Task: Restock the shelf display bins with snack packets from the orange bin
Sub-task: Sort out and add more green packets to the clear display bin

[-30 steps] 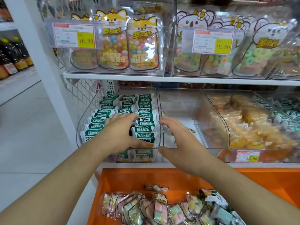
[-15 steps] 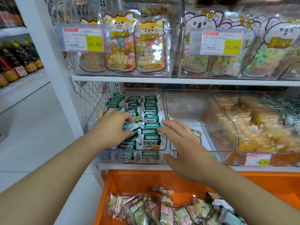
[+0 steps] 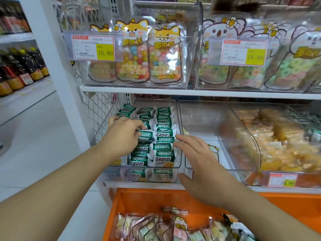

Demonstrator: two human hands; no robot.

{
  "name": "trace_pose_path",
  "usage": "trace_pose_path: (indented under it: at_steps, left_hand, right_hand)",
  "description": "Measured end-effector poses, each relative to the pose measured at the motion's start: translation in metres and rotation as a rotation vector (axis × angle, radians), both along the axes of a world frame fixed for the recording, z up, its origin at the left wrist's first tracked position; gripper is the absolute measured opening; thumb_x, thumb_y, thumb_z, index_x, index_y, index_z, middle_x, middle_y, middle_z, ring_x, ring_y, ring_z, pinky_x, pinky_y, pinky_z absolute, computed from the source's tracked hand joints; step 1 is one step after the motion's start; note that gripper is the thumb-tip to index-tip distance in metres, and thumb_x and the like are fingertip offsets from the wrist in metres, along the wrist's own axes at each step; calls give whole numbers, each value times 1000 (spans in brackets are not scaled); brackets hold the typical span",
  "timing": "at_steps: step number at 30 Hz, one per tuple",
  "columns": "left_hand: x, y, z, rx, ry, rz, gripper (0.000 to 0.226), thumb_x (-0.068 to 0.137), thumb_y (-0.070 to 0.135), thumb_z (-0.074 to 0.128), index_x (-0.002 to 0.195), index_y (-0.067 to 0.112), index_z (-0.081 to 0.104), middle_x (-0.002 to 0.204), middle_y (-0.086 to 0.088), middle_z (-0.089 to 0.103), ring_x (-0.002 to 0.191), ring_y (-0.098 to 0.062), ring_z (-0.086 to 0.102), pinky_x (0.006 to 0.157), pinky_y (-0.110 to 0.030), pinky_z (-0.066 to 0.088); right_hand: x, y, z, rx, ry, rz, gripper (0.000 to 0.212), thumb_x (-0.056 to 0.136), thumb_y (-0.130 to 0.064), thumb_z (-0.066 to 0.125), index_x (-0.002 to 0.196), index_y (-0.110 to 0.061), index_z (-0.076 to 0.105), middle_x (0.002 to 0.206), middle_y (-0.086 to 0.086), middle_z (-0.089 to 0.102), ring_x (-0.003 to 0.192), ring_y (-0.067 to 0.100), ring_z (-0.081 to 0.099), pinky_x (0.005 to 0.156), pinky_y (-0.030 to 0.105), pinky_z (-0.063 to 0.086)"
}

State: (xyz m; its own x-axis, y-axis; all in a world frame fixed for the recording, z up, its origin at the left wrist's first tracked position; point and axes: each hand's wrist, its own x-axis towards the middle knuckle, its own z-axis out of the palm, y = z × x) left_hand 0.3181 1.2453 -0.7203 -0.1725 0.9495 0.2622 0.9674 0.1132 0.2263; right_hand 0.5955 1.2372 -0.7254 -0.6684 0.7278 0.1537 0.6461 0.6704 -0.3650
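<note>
White metal shelving [image 3: 173, 92] with a wire-mesh side panel fills the view, its boards carrying glossy clear plastic display bins. At 12 o'clock, upper bins hold cat-shaped pouches of coloured candy balls [image 3: 165, 56] standing upright, and at 1 o'clock koala-shaped pouches of ring sweets [image 3: 225, 70], each bin fronted by a yellow price tag. Pale floor tiles [image 3: 34, 136] run away at 9 o'clock toward a shelf of dark bottles [image 3: 20, 66].

At 6 o'clock sits the smooth orange plastic bin [image 3: 139, 199], holding crinkly clear snack packets of pastel marshmallows [image 3: 178, 230] heaped along its near side, their long axes pointing roughly toward 12 o'clock.

On the lower shelf, at the centre, a clear bin [image 3: 178, 153] holds small green-and-white foil packets [image 3: 163, 146] in overlapping rows that run front to back; each packet's long axis lies across, 9 to 3 o'clock. Just beside it at 3 o'clock is a nearly bare clear bin [image 3: 208, 119], then one piled with orange-wrapped snacks [image 3: 278, 145].

The left hand [image 3: 121, 136] rests on the left rows, fingers curled and pinching a green packet. The right hand [image 3: 199, 157] hovers at the bin's right wall, fingers straight and slightly spread, tips touching the right row.
</note>
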Motion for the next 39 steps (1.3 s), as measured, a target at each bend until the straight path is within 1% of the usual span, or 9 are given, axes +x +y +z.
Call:
trace_pose_path:
  at_steps: [4,9,12,15,18,24,32,36,39]
  left_hand:
    - [0,12,-5,-55,99,-55,28,100,21,67,122,37,68,130,11,68,135,-18,49,119,-43,11]
    - [2,19,-4,26,153,34,26,91,7,70,97,31,61,101,11,68,107,-21,60,108,-41,26]
    - [2,22,-4,-25,145,26,25,92,7,64,88,31,68,99,14,68,109,-18,58,110,-42,26]
    - [-1,22,-1,-62,141,-8,14,92,27,68,104,33,72,117,13,68,123,-18,54,115,-44,24]
    - [-5,22,0,-127,208,-22,37,84,45,81,119,37,69,140,13,59,136,-21,45,116,-47,25]
    - [-2,33,1,-88,191,-6,59,86,29,83,139,33,58,141,-1,66,130,-25,59,115,-47,37]
    - [-2,36,6,-194,214,-84,57,94,29,75,145,47,57,155,9,49,148,-29,34,121,-55,25]
    - [-2,38,10,-245,172,-131,61,96,24,74,150,42,53,163,7,44,159,-23,22,126,-55,17]
    - [-5,40,10,-224,158,-86,62,96,24,73,152,37,50,153,3,57,151,-23,39,126,-51,22]
  right_hand:
    - [-1,-1,1,-7,-3,-5,80,95,-35,67,162,-39,24,165,-32,5,156,0,-7,131,41,16]
    - [0,0,2,-7,-5,1,79,95,-34,67,161,-39,25,164,-33,5,155,-1,-6,131,40,16]
    - [1,0,2,-4,-9,4,79,94,-34,67,161,-39,25,163,-33,6,155,-2,-5,131,38,15]
    - [1,0,2,0,-5,5,79,94,-34,67,161,-40,25,162,-35,6,154,-4,-5,131,36,14]
    - [1,-1,1,-2,-4,6,78,94,-34,66,161,-40,26,162,-35,4,154,-4,-5,131,35,13]
    - [2,1,-1,9,-9,18,77,94,-34,67,160,-40,28,163,-35,3,154,-4,-6,130,30,11]
    - [3,3,-4,2,0,15,77,93,-32,67,159,-40,28,163,-37,3,154,-5,-6,128,28,11]
    - [3,1,-3,-1,-16,15,78,93,-33,67,160,-41,27,162,-37,1,153,-6,-7,122,21,4]
    - [1,1,-2,-6,-8,18,77,94,-33,67,159,-41,27,162,-37,2,153,-6,-6,125,24,6]
